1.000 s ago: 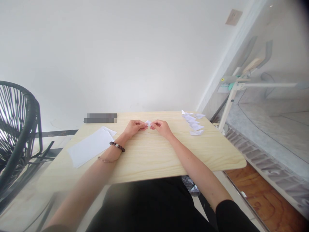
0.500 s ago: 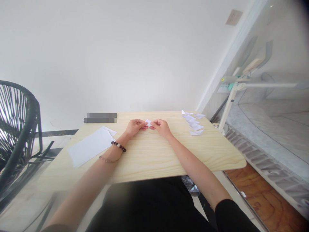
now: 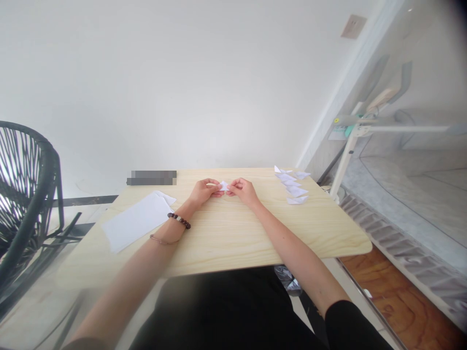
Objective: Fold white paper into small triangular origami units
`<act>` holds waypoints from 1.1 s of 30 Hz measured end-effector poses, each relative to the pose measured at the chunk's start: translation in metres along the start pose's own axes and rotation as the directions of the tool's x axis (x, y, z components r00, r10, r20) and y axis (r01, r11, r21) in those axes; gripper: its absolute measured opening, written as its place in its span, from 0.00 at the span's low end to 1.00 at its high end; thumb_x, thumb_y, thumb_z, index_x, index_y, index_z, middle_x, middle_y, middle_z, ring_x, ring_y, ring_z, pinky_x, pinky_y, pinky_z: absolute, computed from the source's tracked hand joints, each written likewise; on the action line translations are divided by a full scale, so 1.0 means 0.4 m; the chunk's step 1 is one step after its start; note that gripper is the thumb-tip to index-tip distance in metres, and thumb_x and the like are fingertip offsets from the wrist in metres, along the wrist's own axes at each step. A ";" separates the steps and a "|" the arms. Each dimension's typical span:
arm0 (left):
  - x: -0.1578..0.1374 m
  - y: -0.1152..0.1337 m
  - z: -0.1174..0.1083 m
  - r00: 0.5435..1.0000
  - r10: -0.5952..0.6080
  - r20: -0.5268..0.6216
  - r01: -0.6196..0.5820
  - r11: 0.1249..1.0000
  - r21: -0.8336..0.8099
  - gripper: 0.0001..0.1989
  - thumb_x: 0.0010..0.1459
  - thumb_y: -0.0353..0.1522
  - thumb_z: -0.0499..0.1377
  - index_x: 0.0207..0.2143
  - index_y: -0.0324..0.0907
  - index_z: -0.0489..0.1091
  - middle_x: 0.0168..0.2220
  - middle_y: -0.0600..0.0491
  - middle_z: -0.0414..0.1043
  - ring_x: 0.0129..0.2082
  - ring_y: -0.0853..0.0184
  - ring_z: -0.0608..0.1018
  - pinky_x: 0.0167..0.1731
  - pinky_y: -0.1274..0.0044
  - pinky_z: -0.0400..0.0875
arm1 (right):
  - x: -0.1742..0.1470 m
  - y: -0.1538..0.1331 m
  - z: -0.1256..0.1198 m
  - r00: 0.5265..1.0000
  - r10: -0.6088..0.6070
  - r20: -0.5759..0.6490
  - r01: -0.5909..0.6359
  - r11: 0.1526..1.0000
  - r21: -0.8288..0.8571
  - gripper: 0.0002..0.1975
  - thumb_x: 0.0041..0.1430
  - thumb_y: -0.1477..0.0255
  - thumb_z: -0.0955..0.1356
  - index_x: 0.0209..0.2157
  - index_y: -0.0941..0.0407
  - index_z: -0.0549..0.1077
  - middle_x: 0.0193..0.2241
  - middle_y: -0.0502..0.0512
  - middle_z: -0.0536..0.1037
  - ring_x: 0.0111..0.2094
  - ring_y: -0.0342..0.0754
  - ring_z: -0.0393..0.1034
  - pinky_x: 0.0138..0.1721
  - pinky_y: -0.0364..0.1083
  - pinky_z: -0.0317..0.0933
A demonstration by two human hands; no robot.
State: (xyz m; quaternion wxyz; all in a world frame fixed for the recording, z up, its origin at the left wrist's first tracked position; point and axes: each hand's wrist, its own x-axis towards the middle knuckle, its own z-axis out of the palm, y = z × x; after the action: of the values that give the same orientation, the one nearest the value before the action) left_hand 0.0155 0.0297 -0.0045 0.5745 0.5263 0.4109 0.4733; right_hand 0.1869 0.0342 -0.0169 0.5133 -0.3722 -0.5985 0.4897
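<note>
A small folded white paper [image 3: 224,185], pointed at its top, sits between my two hands above the middle of the table [image 3: 226,238]. My left hand [image 3: 204,191] pinches its left side with thumb and fingers. On the right side, my right hand [image 3: 242,189] grips it the same way. Fingertips cover the paper's lower and outer parts. Several folded paper boats [image 3: 291,183] stand in a loose column on the right of the table. White paper sheets [image 3: 136,221] lie in a stack beside my left forearm.
A dark blurred-out strip [image 3: 152,178] lies at the table's back left edge, by the white wall [image 3: 219,87]. A dark woven chair [image 3: 31,194] stands at the left. White exercise equipment [image 3: 345,165] and a grey sofa [image 3: 419,194] are at the right.
Both hands keep their pinch on the folded paper and have barely shifted. Slightly more of the paper shows between the fingers. Boats and sheets stay in place.
</note>
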 end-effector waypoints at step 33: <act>-0.027 0.023 0.009 0.792 0.537 0.290 -0.551 0.424 0.719 0.14 0.55 0.38 0.51 0.38 0.42 0.70 0.41 0.51 0.71 0.43 0.64 0.71 0.44 0.74 0.64 | -0.009 -0.016 -0.012 0.999 0.039 0.032 -0.039 0.999 -0.011 0.15 0.44 0.61 0.67 0.29 0.59 0.71 0.22 0.53 0.74 0.23 0.42 0.69 0.27 0.43 0.66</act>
State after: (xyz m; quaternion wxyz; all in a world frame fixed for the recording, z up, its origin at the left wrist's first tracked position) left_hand 0.0157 0.0182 0.0046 0.1096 0.8269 0.3753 0.4042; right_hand 0.1926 0.0302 -0.0118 0.4919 -0.3786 -0.6019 0.5024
